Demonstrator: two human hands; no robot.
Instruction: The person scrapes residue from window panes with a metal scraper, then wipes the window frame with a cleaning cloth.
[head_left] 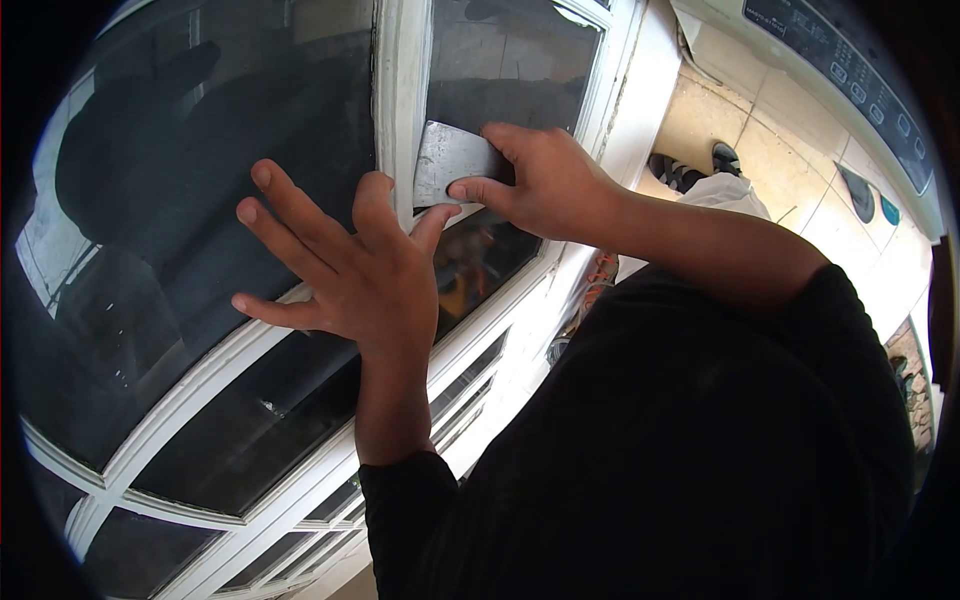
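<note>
A flat grey metal plate (450, 163) lies against a glass pane, its edge at the white frame bar (401, 100). My right hand (550, 182) grips the plate's right side between thumb and fingers. My left hand (375, 260) is in front of the frame, its thumb tip near the plate's lower corner and its index finger bent at the white bar. The other left fingers are spread over the dark glass (230, 130). Whether the left thumb touches the plate, I cannot tell.
Further panes with white bars (190, 385) run toward the lower left. An appliance with a button panel (850, 80) stands at the upper right. Shoes (725, 158) and a grey, pointed object (857, 192) are on the tiled floor (800, 110).
</note>
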